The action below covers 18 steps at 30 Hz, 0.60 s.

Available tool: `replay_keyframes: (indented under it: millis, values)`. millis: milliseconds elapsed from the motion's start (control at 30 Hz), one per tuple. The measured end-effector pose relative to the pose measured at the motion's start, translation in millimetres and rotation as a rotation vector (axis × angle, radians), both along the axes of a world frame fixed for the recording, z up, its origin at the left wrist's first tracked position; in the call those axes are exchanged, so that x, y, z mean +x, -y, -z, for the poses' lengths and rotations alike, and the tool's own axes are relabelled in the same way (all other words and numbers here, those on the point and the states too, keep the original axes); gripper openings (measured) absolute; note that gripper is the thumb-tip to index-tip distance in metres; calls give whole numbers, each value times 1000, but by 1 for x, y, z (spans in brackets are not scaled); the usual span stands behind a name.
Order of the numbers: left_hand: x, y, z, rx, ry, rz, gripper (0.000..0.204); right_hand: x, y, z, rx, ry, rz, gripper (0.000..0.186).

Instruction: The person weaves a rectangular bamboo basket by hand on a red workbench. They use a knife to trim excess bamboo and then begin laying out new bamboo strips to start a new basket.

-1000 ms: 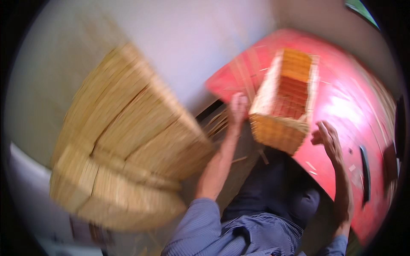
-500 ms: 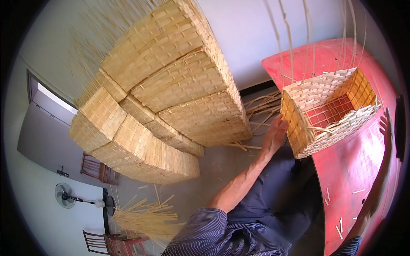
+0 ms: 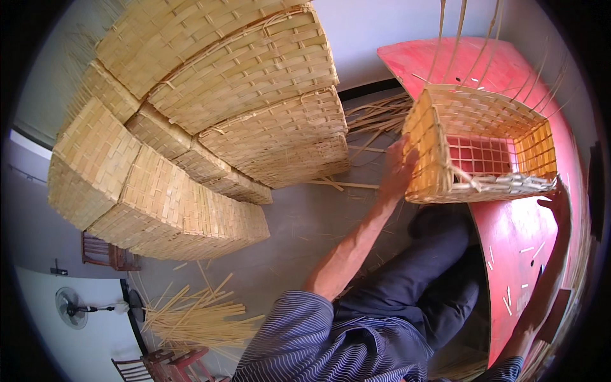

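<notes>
On the red board (image 3: 503, 242), an open woven bamboo basket (image 3: 484, 102) sits with its long side toward me, orange woven ends and an open grid bottom, long upright strips rising beyond it. My left hand (image 3: 398, 169) grips the basket's left end. My right hand (image 3: 557, 200) is at the basket's near right corner, its fingers against the rim, partly hidden. Loose pale offcuts lie on the board near my right forearm.
A large pile of woven baskets (image 3: 242, 63) stands at left. Bamboo strips (image 3: 191, 312) lie on the grey floor (image 3: 280, 242), more beside the board. A fan (image 3: 71, 309), wooden chairs (image 3: 153, 366) and a grey door are at lower left; my legs (image 3: 407, 280) are below the basket.
The basket has turned so its long side faces me. My left hand has moved onto its left end; my right hand has come to its right corner. The view has swung round.
</notes>
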<state>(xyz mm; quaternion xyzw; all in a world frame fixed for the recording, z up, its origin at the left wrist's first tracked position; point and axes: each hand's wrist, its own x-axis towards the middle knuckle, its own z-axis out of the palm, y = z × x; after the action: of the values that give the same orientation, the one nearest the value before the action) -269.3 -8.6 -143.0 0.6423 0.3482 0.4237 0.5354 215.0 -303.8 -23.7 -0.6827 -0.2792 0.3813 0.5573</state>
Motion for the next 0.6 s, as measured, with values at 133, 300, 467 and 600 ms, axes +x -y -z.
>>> replay_keyframes:
  millis: [133, 300, 467, 600]
  values:
    - [-82, 32, -11, 23, 159, -6, 56, -84, -5, -27, 108, 38, -119, 57]
    - [-196, 53, 15, 115, 150, 21, 50, -219, -71, -45, 29, 233, -329, 57]
    - [-307, 88, 91, -51, 138, -112, 47, -315, -137, -42, -68, 285, -451, 47]
    - [-368, 84, 187, -542, 824, -274, 45, -369, -161, -13, -86, 250, -459, 34]
